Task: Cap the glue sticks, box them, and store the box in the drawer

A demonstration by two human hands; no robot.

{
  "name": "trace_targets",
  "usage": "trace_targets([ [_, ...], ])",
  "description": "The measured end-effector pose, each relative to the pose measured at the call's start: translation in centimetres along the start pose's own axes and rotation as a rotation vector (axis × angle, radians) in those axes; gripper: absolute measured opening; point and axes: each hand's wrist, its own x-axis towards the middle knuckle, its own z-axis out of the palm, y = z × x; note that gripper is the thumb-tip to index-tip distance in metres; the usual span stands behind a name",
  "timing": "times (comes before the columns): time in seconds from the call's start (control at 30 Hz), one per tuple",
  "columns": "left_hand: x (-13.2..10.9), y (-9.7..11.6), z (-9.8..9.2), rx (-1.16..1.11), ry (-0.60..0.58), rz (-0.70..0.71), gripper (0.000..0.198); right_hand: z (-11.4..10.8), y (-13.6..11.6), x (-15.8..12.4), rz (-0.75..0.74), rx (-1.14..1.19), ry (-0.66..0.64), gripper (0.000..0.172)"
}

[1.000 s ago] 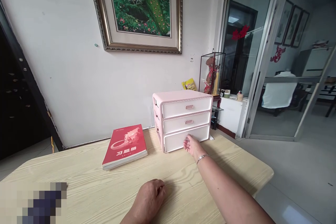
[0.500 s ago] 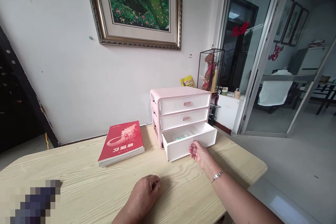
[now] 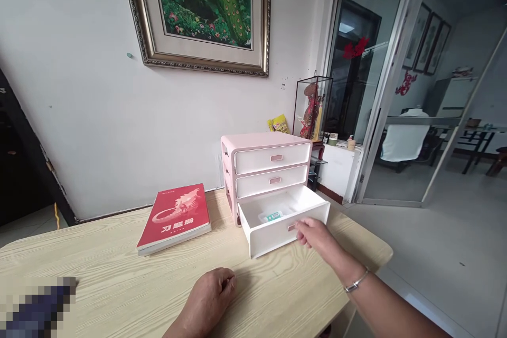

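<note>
A pink and white three-drawer box (image 3: 261, 142) stands on the wooden table (image 3: 119, 280). Its bottom drawer (image 3: 277, 237) is pulled far out, and a small white packet with green print (image 3: 271, 216) lies inside. My right hand (image 3: 317, 236) is at the drawer's front, fingertips on its pink handle, fingers loosely curled. A bracelet sits on that wrist. My left hand (image 3: 208, 301) rests on the table in front of me, fingers curled under, holding nothing that I can see.
A red book (image 3: 174, 216) lies left of the drawer box. A framed peacock picture (image 3: 202, 5) hangs on the wall behind. A glass case with a figurine (image 3: 311, 111) and a glass door (image 3: 392, 90) are to the right. The table's edge runs close right of the drawer.
The bottom drawer went from shut to pulled far out, drawn by my right hand toward me. My left hand stayed on the table. The view drifted slightly right.
</note>
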Motion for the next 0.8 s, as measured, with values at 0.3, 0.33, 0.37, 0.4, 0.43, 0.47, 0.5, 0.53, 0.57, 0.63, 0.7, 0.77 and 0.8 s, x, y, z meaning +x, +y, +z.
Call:
trace_targets([
  [0.3,0.0,0.1,-0.2,-0.025,0.002,0.006,0.032,0.9,-8.3,3.5,-0.311,-0.536,-0.049,0.019],
  [0.33,0.0,0.0,-0.2,-0.027,0.002,0.002,0.032,1.7,-8.7,4.2,-0.26,-0.569,-0.077,0.026],
  [0.37,0.0,-0.1,-0.2,-0.028,0.002,-0.002,0.031,2.4,-8.9,4.9,-0.216,-0.599,-0.104,0.032],
  [0.4,-0.1,-0.2,-0.2,-0.029,0.001,-0.005,0.031,3.0,-9.2,5.5,-0.18,-0.629,-0.127,0.037],
  [0.43,-0.1,-0.3,-0.2,-0.028,-0.001,-0.004,0.031,3.6,-9.4,6.1,-0.141,-0.67,-0.153,0.041],
  [0.47,-0.1,-0.4,-0.2,-0.027,-0.004,0.001,0.031,4.2,-9.6,6.6,-0.102,-0.718,-0.179,0.044],
  [0.5,-0.1,-0.5,-0.2,-0.025,-0.006,0.007,0.03,4.7,-9.8,7.1,-0.068,-0.769,-0.202,0.045],
  [0.53,-0.1,-0.5,-0.2,-0.022,-0.01,0.012,0.03,5.1,-10.0,7.5,-0.038,-0.821,-0.222,0.046],
  [0.57,-0.1,-0.5,-0.2,-0.019,-0.012,0.014,0.029,5.5,-10.2,7.8,-0.011,-0.875,-0.241,0.046],
  [0.63,-0.1,-0.5,-0.3,-0.018,-0.016,0.006,0.029,6.2,-10.4,8.2,0.032,-0.987,-0.278,0.05],
  [0.7,-0.1,-0.4,-0.4,-0.026,-0.026,-0.008,0.028,6.7,-10.4,8.4,0.05,-1.094,-0.323,0.06],
  [0.77,-0.1,-0.4,-0.6,-0.038,-0.039,-0.008,0.028,6.9,-10.3,8.5,0.04,-1.18,-0.375,0.072],
  [0.8,-0.1,-0.4,-0.6,-0.045,-0.046,-0.005,0.028,6.9,-10.2,8.5,0.028,-1.211,-0.401,0.078],
])
